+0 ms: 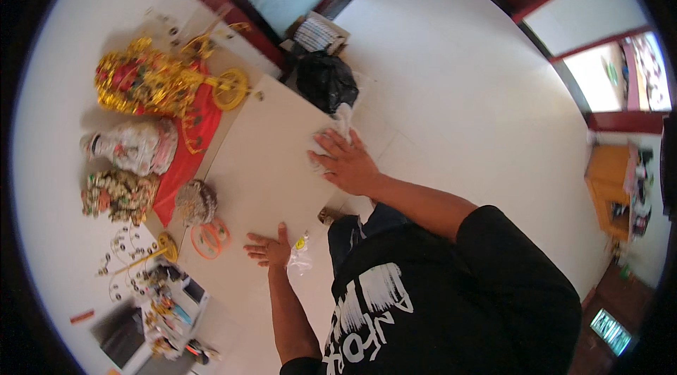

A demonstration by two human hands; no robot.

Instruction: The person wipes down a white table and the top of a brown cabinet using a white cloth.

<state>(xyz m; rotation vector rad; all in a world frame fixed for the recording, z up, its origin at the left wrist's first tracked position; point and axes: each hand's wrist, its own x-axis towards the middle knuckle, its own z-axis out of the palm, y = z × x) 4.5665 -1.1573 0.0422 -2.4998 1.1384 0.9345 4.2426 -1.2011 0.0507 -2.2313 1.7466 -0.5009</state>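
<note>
My right hand presses down with spread fingers on a crumpled whitish cloth or plastic at the edge of a pale tabletop. Part of the wad sticks out past the fingers. My left hand is empty, its fingers apart, over the near side of the table. Beside it lies a clear plastic bag with a yellow label. Orange rings lie beyond the left hand, next to a greyish-brown textured round object.
Along the wall, a red cloth lies under gold tinsel decoration, a white figurine and a multicoloured figurine. A black plastic bag and an open cardboard box stand past the table's right end. Gold stands flank the figurines.
</note>
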